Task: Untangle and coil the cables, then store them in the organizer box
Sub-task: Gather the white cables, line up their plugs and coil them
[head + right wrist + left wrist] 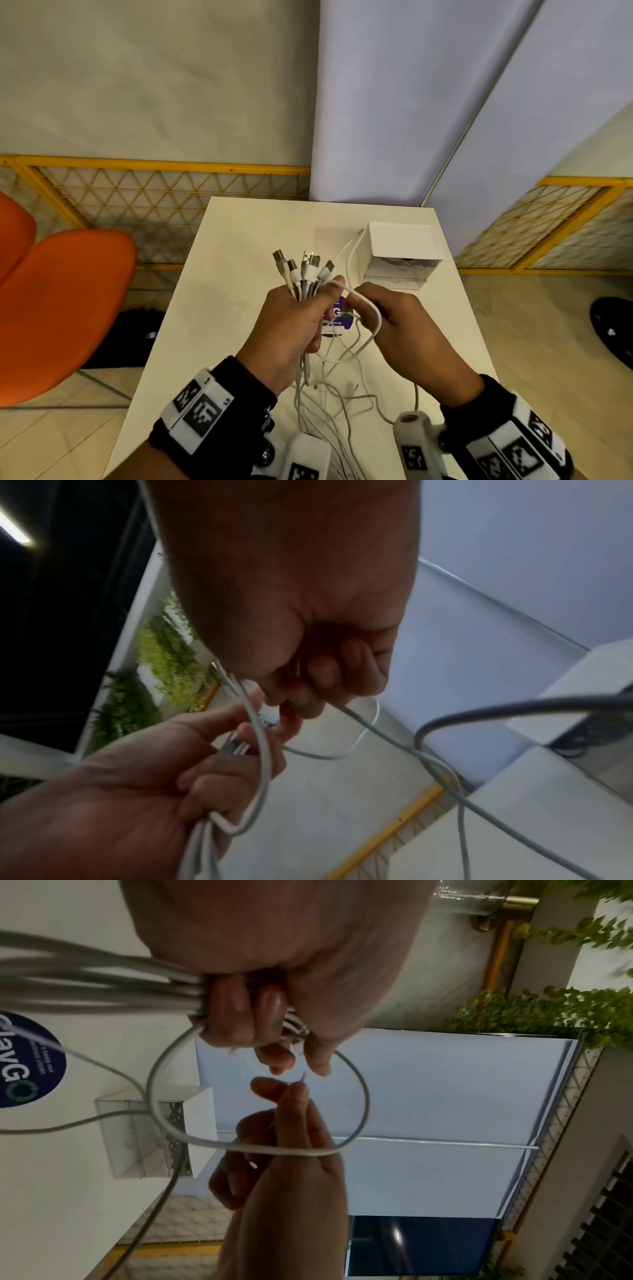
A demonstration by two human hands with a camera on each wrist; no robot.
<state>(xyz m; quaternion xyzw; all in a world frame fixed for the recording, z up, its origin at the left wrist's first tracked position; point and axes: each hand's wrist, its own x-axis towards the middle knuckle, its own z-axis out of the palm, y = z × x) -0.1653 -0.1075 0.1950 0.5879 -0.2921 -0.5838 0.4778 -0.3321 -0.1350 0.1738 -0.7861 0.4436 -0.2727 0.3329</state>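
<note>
My left hand (295, 318) grips a bundle of white and grey cables (301, 274) above the table, with several USB plugs sticking up out of the fist. The loose lengths hang down and lie tangled on the table (329, 394). My right hand (375, 310) is just to the right and pinches one white cable (376, 317), which loops from my left thumb over the right fingers. In the left wrist view that cable loop (365, 1096) rings the right hand (287, 1123). The white organizer box (400, 251) with clear drawers stands at the back right.
A round purple sticker (338, 317) lies on the white table (233, 260) under my hands. Two orange chairs (61, 301) stand to the left, and a yellow mesh fence (154, 192) runs behind. A black round base (613, 325) sits on the floor at right.
</note>
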